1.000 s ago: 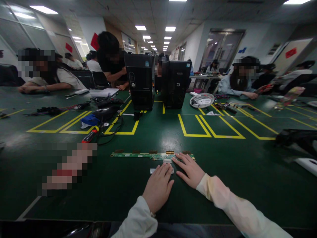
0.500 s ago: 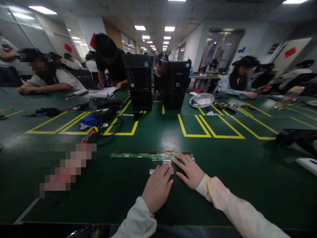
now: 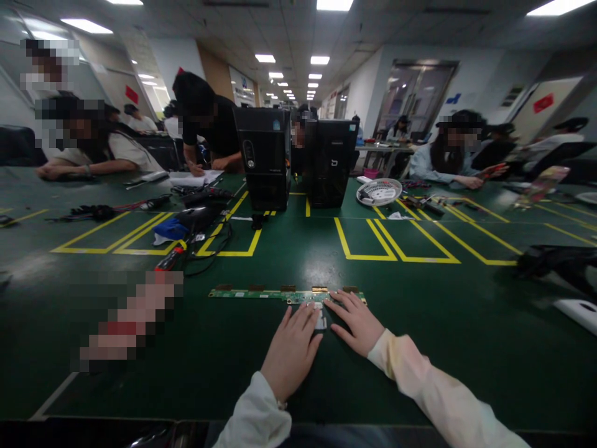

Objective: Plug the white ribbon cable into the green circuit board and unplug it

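A long, narrow green circuit board (image 3: 252, 294) lies flat on the green table, with brown and gold connector tabs along its far edge. My right hand (image 3: 357, 322) rests palm down, fingers spread, its fingertips on the right part of the board. My left hand (image 3: 293, 348) lies flat with fingers stretched over a small white flat piece (image 3: 321, 318), which sits against the near edge of the board. Most of that white piece is hidden under my left fingers, so I cannot tell whether it is joined to the board.
Two black computer towers (image 3: 263, 165) stand at the far side. Left lie a red-handled tool (image 3: 170, 256), a blue cloth-like item (image 3: 170, 229) and cables. A white round basket (image 3: 379, 191) is back right; a black object (image 3: 555, 264) is at the right. Other people sit around.
My left hand has moved slightly forward and left, its fingertips now nearer the board and covering more of the white piece. My right hand has stayed almost still.
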`<action>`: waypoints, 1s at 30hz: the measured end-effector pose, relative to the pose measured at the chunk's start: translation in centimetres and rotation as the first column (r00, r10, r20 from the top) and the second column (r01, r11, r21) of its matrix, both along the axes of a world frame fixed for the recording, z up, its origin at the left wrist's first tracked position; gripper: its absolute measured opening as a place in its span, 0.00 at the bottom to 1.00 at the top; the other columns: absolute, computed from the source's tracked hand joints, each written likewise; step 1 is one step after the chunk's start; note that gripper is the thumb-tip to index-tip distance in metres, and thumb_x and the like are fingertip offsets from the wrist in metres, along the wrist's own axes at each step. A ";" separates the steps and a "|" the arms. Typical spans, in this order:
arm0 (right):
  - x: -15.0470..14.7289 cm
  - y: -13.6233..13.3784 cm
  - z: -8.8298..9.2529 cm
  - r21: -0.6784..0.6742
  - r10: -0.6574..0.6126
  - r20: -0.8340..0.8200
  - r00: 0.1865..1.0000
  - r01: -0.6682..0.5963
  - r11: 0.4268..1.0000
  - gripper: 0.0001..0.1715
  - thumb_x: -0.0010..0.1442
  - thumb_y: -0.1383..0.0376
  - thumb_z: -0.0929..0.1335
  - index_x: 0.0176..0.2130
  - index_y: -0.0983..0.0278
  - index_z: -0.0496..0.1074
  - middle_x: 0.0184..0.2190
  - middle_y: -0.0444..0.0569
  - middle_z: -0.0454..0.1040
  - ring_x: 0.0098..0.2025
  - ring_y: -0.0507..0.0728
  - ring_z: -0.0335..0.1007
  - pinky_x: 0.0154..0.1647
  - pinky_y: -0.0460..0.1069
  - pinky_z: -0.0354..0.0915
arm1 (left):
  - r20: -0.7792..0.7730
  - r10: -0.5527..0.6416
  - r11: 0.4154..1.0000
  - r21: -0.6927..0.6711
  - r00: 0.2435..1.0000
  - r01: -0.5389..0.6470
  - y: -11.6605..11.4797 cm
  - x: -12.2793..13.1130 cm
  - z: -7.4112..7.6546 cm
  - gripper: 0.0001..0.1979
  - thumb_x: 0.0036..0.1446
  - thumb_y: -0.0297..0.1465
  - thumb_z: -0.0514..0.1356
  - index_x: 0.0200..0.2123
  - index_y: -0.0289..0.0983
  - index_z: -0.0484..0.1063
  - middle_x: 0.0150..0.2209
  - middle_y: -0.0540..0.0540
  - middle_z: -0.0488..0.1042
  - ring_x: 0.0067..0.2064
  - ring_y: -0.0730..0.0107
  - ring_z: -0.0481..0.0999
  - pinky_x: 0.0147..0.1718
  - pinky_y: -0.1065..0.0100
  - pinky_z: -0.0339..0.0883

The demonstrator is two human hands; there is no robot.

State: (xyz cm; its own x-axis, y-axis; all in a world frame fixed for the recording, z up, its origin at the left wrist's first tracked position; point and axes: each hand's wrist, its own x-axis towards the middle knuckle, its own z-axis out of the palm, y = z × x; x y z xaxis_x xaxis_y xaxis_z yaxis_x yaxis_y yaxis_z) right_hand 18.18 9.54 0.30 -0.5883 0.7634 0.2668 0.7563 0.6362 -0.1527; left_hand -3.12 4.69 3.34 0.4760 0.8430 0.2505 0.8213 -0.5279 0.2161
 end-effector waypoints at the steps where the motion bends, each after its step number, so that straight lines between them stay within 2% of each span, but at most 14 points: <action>1: 0.0 0.0 -0.1 0.000 0.000 -0.001 1.000 0.000 1.000 0.29 0.63 0.57 0.61 0.61 0.62 0.60 0.61 0.56 0.58 0.64 0.63 0.48 0.63 0.63 0.51 | -0.008 0.019 1.000 0.009 1.000 -0.019 -0.1 -0.5 0.2 0.22 0.64 0.33 0.47 0.61 0.37 0.58 0.62 0.42 0.62 0.64 0.61 0.57 0.60 0.50 0.54; 6: 0.3 0.1 -0.1 -0.008 0.010 -0.004 1.000 -0.010 1.000 0.30 0.64 0.55 0.60 0.61 0.64 0.59 0.62 0.57 0.56 0.65 0.63 0.45 0.63 0.64 0.50 | -0.033 0.159 0.987 0.035 0.987 -0.158 -1.2 -4.5 0.4 0.22 0.65 0.34 0.45 0.61 0.38 0.58 0.62 0.43 0.62 0.64 0.60 0.57 0.59 0.49 0.56; 10: 0.2 0.0 0.4 0.002 0.046 -0.015 0.999 -0.046 0.999 0.27 0.64 0.58 0.59 0.61 0.63 0.60 0.62 0.55 0.55 0.66 0.62 0.42 0.64 0.64 0.47 | -0.045 0.282 0.958 0.062 0.958 -0.279 -2.3 -8.4 -1.1 0.22 0.65 0.35 0.45 0.59 0.37 0.61 0.61 0.42 0.64 0.62 0.58 0.61 0.57 0.49 0.59; 14: -0.2 0.1 1.1 -0.013 0.130 -0.021 0.991 -0.131 0.991 0.25 0.65 0.59 0.59 0.59 0.62 0.62 0.62 0.54 0.55 0.66 0.61 0.41 0.65 0.63 0.46 | -0.026 0.318 0.943 0.112 0.948 -0.314 -3.1 -10.8 -2.6 0.21 0.64 0.35 0.47 0.57 0.38 0.64 0.59 0.41 0.67 0.60 0.58 0.64 0.57 0.49 0.59; 20: -0.7 0.3 1.7 -0.087 0.241 0.028 0.970 -0.238 0.967 0.29 0.64 0.53 0.59 0.61 0.57 0.60 0.65 0.54 0.48 0.67 0.65 0.36 0.64 0.66 0.43 | -0.024 0.330 0.938 0.119 0.944 -0.325 -3.2 -11.1 -3.2 0.22 0.64 0.36 0.47 0.58 0.38 0.64 0.60 0.42 0.66 0.62 0.59 0.62 0.59 0.49 0.57; 25: -0.8 0.4 1.8 -0.172 0.238 0.059 0.970 -0.225 0.959 0.33 0.63 0.48 0.59 0.63 0.56 0.57 0.66 0.55 0.47 0.66 0.64 0.41 0.64 0.65 0.44 | -0.034 0.342 0.936 0.103 0.939 -0.337 -3.2 -10.8 -2.9 0.22 0.64 0.37 0.47 0.58 0.38 0.63 0.60 0.43 0.65 0.62 0.60 0.61 0.60 0.50 0.56; 30: -0.2 -0.1 1.9 -0.183 0.205 0.043 0.978 -0.194 0.964 0.33 0.63 0.47 0.60 0.63 0.55 0.57 0.65 0.53 0.50 0.66 0.63 0.44 0.64 0.64 0.45 | -0.028 0.340 0.937 0.098 0.940 -0.336 -3.3 -10.9 -3.0 0.22 0.64 0.37 0.47 0.59 0.38 0.62 0.60 0.43 0.65 0.62 0.60 0.61 0.60 0.50 0.56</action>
State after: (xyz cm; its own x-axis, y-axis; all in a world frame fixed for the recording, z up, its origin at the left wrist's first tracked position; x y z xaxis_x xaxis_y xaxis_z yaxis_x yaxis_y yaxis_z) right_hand 17.99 9.43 2.19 -0.7442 0.6609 0.0968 0.6284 0.7419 -0.2336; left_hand -14.05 1.43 0.35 0.1794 0.9308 0.3184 0.9622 -0.2334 0.1401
